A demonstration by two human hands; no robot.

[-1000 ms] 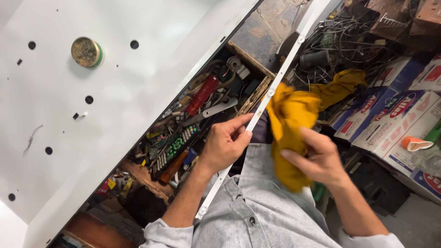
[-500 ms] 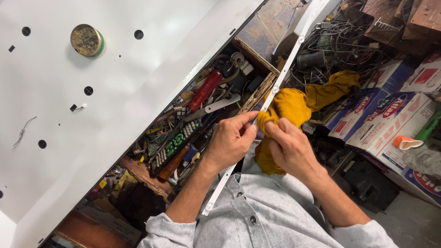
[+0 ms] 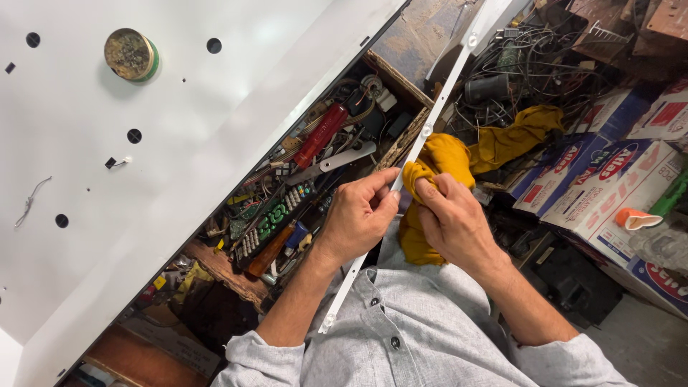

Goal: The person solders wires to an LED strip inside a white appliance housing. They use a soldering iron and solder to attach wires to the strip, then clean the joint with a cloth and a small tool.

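Two hands on one long white strip [image 3: 430, 122], thin and narrow, running from near the top edge of view down past my shirt. My read: light, flexes easily along its length, small round bumps spaced along it look fragile, so pinch the edges, not the face, and support it close to wherever pressure goes on.

Left hand [image 3: 355, 218]: grip pressed together on the strip, thumb and fingertips pinching its edge just below the cloth. Holds it steady from the side.

Right hand [image 3: 455, 222]: grip closed on the yellow cloth [image 3: 444, 161], bunched at the fingertips and pushed against the strip right beside my left thumb. Cloth is soft, drapes, no slip risk; the rest of it hangs down over my lap and trails off over the clutter to the right.

Strip sits in the air between the big white panel [image 3: 107, 143] and the printed cartons [image 3: 609, 186] (nothing under it, both hands carry it). Below it is an open wooden tray [image 3: 236, 276] of tools, with a red-handled tool [image 3: 320, 135] near its far end. Round tin [image 3: 130, 54] rests on the panel, well apart from my hands.
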